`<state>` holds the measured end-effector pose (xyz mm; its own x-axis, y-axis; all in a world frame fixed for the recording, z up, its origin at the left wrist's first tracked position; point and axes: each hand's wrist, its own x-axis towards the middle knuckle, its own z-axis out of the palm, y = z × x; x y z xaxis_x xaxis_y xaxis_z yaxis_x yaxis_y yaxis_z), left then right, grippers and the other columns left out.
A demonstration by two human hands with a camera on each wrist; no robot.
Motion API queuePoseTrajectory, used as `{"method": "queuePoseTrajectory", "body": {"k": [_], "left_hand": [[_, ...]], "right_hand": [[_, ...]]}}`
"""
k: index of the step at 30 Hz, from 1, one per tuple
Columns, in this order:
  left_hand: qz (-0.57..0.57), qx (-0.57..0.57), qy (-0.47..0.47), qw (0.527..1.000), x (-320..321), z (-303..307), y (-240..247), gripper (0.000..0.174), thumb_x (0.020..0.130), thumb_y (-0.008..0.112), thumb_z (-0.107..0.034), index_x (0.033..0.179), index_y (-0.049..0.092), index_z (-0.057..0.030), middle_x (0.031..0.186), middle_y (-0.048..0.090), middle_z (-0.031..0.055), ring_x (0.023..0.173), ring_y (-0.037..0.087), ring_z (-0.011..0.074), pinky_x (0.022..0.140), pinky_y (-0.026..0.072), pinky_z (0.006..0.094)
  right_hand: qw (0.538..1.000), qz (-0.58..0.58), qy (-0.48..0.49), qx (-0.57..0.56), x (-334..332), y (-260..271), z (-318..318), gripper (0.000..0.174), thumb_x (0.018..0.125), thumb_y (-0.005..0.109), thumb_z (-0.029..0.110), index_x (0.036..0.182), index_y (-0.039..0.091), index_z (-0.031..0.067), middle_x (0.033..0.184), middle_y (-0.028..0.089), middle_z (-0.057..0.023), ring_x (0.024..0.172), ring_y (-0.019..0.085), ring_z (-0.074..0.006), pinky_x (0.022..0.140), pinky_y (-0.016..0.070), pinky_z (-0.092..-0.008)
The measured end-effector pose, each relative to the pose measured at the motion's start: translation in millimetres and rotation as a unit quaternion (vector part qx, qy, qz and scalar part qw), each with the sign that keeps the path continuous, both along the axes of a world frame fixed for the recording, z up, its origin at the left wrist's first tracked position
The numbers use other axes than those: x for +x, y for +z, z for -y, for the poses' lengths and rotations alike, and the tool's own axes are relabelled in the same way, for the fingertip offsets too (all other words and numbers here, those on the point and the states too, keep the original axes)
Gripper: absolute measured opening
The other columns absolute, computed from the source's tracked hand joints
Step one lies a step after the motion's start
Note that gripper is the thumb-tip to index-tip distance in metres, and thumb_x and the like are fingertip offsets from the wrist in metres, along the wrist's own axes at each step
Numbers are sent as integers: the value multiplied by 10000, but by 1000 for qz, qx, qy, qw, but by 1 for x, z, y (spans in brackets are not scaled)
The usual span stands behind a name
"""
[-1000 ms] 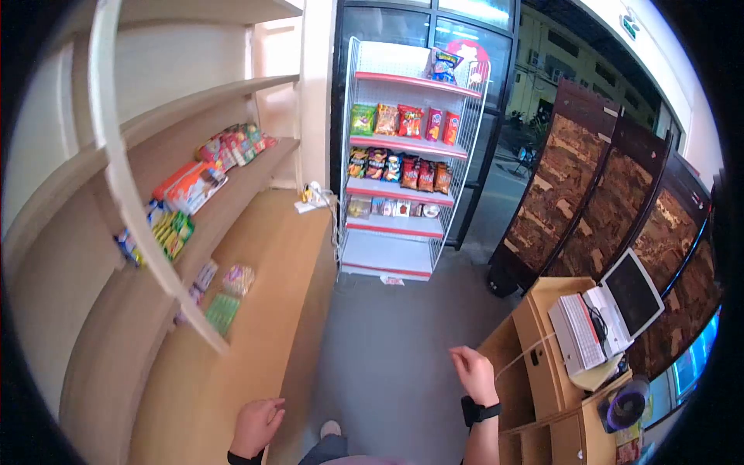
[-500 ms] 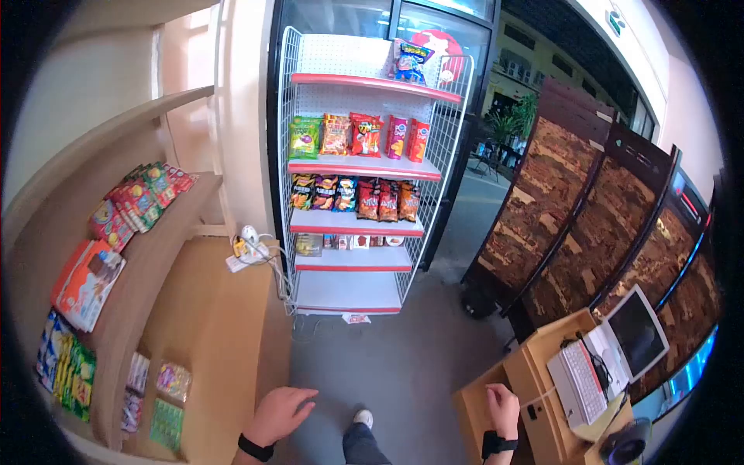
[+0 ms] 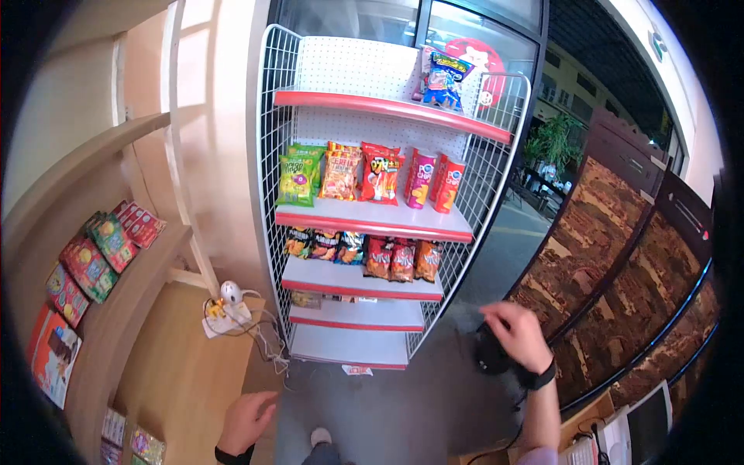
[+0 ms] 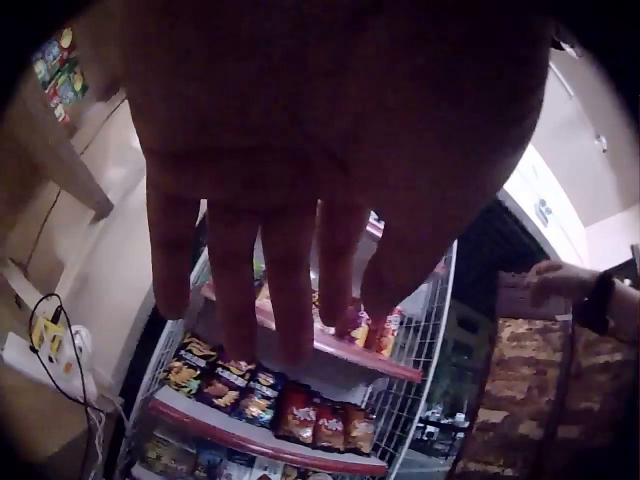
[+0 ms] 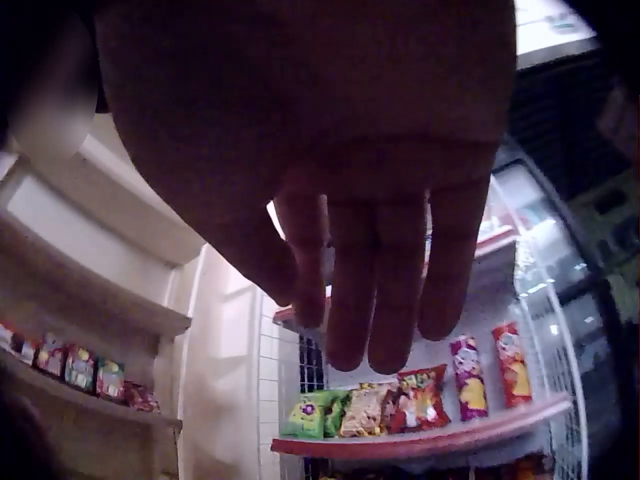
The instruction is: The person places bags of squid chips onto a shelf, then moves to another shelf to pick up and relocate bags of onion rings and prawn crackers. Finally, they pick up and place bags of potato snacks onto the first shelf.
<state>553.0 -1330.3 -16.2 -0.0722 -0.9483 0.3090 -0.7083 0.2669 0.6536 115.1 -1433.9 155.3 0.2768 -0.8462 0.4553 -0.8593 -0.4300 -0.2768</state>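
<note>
My left hand point(image 3: 246, 423) hangs low in front, over the edge of the wooden counter point(image 3: 182, 360), holding nothing. Its straight fingers show in the left wrist view. My right hand point(image 3: 518, 335) is raised at the right of the head view, also with nothing in it, its fingers loosely bent. Ahead stands a white wire snack rack point(image 3: 349, 341) with red shelf edges. On it are green snack bags point(image 3: 298, 178), a red snack bag point(image 3: 381, 174), two chip canisters point(image 3: 419, 178), a blue snack bag point(image 3: 448, 81) on top, and dark and red bags point(image 3: 402, 260) lower down.
Wooden wall shelves point(image 3: 155, 263) with snack packs point(image 3: 89, 267) run along the left. A power strip point(image 3: 226, 318) with cables lies on the counter. Patterned screen panels point(image 3: 597, 225) stand at the right, with a laptop point(image 3: 649, 426) below. A small paper point(image 3: 357, 371) lies by the rack's foot.
The rack has come nearer and looks larger as I walk forward. My right hand has risen and reached forward; the left hand stays low. The laptop desk has slid toward the lower right edge.
</note>
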Motion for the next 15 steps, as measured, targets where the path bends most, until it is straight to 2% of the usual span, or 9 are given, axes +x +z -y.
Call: {"method": "queuePoseTrajectory", "body": {"k": [3, 4, 5, 6, 8, 10, 12, 14, 15], "left_hand": [[22, 11, 30, 999, 14, 42, -8, 232, 815, 645, -144, 1029, 643, -56, 934, 655, 134, 848, 613, 313, 754, 485, 398], [-5, 36, 51, 998, 17, 56, -4, 224, 845, 607, -115, 1054, 629, -36, 969, 653, 156, 907, 607, 333, 811, 469, 412], [-32, 62, 71, 995, 20, 74, -2, 220, 876, 569, -87, 1078, 616, -15, 1004, 651, 177, 967, 600, 352, 869, 453, 427], [-29, 59, 65, 996, 25, 96, -6, 220, 876, 569, -87, 1078, 616, -15, 1004, 651, 177, 967, 600, 352, 869, 453, 427], [22, 159, 127, 979, 37, 139, -13, 212, 897, 552, -85, 1080, 615, 1, 1012, 645, 191, 939, 607, 364, 844, 471, 402], [0, 90, 95, 991, 35, 186, -7, 217, 895, 555, -77, 1088, 615, 1, 1013, 646, 189, 930, 613, 354, 841, 474, 388], [-20, 21, 67, 997, 34, 233, 0, 222, 893, 559, -69, 1096, 615, 1, 1014, 648, 186, 920, 619, 345, 838, 476, 374], [2, -51, 26, 998, 28, 281, 10, 227, 814, 645, -125, 1030, 643, -56, 919, 657, 142, 845, 618, 319, 753, 488, 393], [20, -5, 45, 999, 19, 297, 29, 228, 813, 643, -109, 1034, 645, -54, 905, 660, 145, 852, 626, 321, 756, 491, 392]], "right_hand": [[993, -81, 48, -70, 12, 49, 92, 137, 861, 582, 124, 953, 650, 48, 862, 653, -157, 825, 636, -329, 730, 511, -389], [990, -101, 48, -87, 16, 65, 122, 136, 863, 583, 128, 950, 649, 47, 869, 654, -158, 827, 635, -331, 734, 511, -391], [990, -93, 53, -91, 19, 81, 151, 141, 866, 583, 135, 950, 648, 42, 875, 654, -162, 828, 635, -330, 732, 510, -388], [990, -85, 58, -95, 21, 98, 180, 147, 869, 582, 142, 950, 646, 38, 882, 653, -166, 829, 635, -330, 731, 510, -384], [990, -76, 56, -101, 26, 132, 234, 171, 883, 573, 167, 951, 648, 29, 878, 659, -162, 810, 646, -300, 725, 507, -364], [993, -35, 51, -99, 24, 166, 288, 162, 885, 576, 107, 986, 631, -8, 864, 662, -102, 807, 625, -170, 753, 490, -303], [990, -27, 25, -133, 12, 195, 347, 219, 885, 573, 194, 977, 642, 8, 842, 666, -147, 774, 646, -229, 722, 498, -336], [988, -34, 20, -152, -6, 219, 405, 218, 875, 579, 188, 969, 648, 3, 834, 667, -152, 774, 645, -233, 716, 497, -335], [989, 2, 26, -144, -13, 227, 431, 217, 868, 579, 189, 955, 658, 7, 822, 668, -151, 764, 645, -240, 707, 496, -335]]}}
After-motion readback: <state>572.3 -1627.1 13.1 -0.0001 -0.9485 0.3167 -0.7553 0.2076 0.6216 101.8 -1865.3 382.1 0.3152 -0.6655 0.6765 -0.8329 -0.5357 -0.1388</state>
